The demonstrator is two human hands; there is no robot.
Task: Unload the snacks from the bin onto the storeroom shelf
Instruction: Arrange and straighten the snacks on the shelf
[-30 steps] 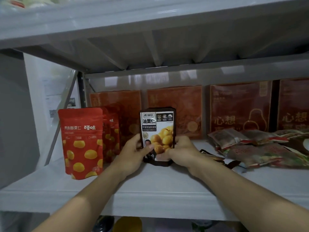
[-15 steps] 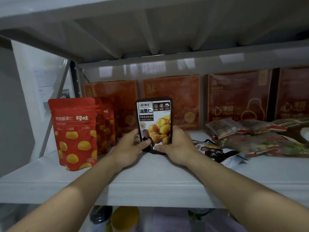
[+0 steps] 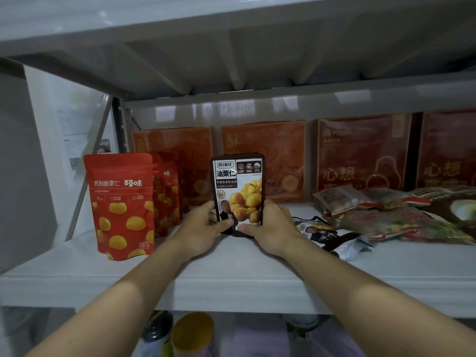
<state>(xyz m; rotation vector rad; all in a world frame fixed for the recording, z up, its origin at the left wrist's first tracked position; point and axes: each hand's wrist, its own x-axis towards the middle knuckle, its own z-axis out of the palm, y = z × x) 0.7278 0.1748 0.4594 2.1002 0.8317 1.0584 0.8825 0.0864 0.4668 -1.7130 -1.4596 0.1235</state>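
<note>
Barely shifted, the black chestnut pouch (image 3: pixel 238 186) stays upright on the shelf (image 3: pixel 231 274) while we pinch its base with left hand (image 3: pixel 201 228) and right hand (image 3: pixel 273 228) to steady it.

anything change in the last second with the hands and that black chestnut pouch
Nothing visibly moved. The left hand and right hand still grip the black chestnut pouch upright on the white metal shelf, right of the front red stand-up pouch. Only the camera view shifted slightly.
</note>
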